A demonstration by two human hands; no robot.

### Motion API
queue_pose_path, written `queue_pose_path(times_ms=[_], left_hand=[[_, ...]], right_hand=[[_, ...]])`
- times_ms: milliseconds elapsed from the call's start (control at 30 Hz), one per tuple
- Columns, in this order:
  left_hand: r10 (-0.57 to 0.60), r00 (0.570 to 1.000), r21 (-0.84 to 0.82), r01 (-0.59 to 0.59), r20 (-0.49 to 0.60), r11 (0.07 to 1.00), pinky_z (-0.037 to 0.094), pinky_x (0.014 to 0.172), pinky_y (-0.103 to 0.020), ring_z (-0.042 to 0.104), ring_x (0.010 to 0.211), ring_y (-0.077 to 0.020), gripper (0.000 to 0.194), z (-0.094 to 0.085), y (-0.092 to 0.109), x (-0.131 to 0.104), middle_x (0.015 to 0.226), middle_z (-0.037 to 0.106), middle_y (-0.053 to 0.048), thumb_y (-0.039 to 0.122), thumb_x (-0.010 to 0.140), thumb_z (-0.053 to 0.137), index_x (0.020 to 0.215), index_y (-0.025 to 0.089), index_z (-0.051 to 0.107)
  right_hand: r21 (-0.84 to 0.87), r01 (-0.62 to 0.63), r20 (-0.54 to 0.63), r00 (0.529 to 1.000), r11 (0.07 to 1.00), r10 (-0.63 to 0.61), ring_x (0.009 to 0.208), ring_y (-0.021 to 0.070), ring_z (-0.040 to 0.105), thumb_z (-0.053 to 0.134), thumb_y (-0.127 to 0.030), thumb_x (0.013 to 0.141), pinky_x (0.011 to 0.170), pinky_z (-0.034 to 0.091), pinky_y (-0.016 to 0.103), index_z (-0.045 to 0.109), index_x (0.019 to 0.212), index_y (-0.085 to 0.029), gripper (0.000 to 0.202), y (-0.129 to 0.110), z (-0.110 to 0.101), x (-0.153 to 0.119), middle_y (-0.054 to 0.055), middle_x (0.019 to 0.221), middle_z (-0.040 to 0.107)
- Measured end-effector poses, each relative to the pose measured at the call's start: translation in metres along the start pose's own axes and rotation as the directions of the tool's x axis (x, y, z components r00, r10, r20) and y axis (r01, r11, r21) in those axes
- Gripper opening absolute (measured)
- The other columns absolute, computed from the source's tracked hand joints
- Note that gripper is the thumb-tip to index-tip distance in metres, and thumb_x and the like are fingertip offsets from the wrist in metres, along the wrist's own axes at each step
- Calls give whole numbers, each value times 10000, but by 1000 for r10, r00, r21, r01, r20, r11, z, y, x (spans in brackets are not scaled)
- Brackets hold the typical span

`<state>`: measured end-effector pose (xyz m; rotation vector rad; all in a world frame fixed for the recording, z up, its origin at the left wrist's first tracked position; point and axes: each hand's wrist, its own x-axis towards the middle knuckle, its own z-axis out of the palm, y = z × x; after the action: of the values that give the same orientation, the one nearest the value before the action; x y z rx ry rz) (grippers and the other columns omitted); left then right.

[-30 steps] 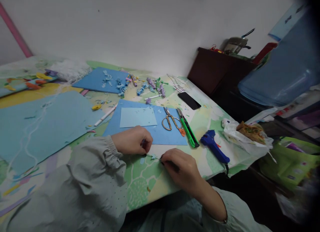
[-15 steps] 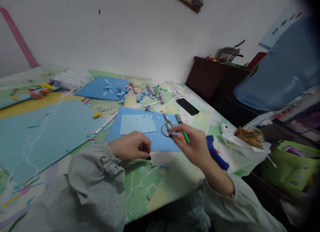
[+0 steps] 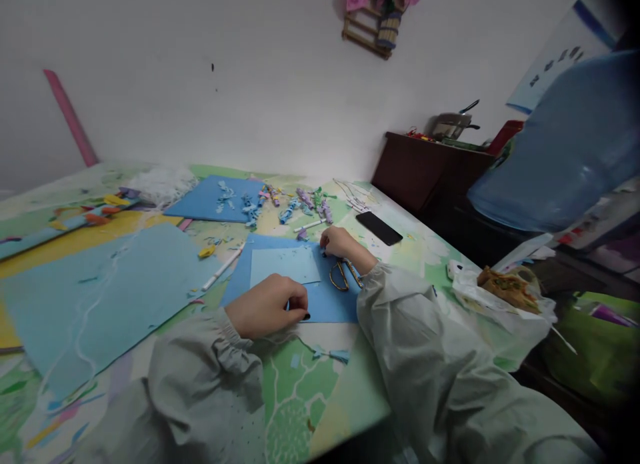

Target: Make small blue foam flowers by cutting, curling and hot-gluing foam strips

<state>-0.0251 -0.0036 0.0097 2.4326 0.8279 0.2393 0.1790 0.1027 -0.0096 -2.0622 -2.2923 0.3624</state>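
Observation:
My left hand (image 3: 270,305) rests at the near edge of a blue sheet (image 3: 335,307), its fingers curled with the thumb against them; what they hold is hidden. From beneath it a thin thread runs toward a small light-blue paper twist (image 3: 331,355) on the tablecloth. My right hand (image 3: 340,243) reaches over the far right of the blue sheet, fingers bent down and closed, their tips hidden. Under its wrist lie the scissors (image 3: 339,276), handles showing and blades covered. Between the hands is a smaller light-blue card (image 3: 285,264) with paper scraps on it.
Behind the sheet lie several twisted paper pieces (image 3: 289,211) and a white pen (image 3: 310,225). A black phone (image 3: 379,228) is at the back right, wrapped food (image 3: 507,291) at the right edge. To the left are a large light-blue sheet (image 3: 125,284) and another pen (image 3: 223,267).
My right hand has moved forward and left across the scissors, and its fingers have closed downward. The left hand stays almost in place. The view has tilted up a little.

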Motion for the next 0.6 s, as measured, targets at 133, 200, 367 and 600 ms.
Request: queue_pose_path(times_ms=[133,200,367,600], left_hand=[[-8,1000,7,8,-7,1000,362,553,-198,535,575,-112,198,0,1,0,638,643,-10,232,739,487,729,164,673],[-20,1000,10,20,-12,1000,362,554,-198,537,580,-113,197,0,1,0,642,644,-15,233,737,489,727,156,671],[-72,997,37,74,-34,997,365,568,-207,554,608,-123,198,-1,-3,0,665,654,-23,244,730,487,720,160,666],[-274,945,111,296,-177,949,366,583,-245,587,665,-169,220,-11,-18,-3,709,673,-55,313,715,498,707,169,664]], right_hand=[[-27,-2,61,998,1000,4,956,194,562,507,-300,868,789,485,380,518,1133,-164,298,-1,0,-1,78,1140,538],[-29,10,64,998,1000,-8,952,195,564,518,-294,862,794,482,372,537,1106,-151,283,1,1,-1,80,1116,552],[-23,28,31,999,999,-28,954,195,563,527,-283,857,808,474,371,554,1076,-133,266,5,4,-3,87,1085,567],[-4,48,61,997,999,-47,951,191,563,506,-297,869,792,484,384,520,1129,-159,295,5,2,-4,80,1133,542]])
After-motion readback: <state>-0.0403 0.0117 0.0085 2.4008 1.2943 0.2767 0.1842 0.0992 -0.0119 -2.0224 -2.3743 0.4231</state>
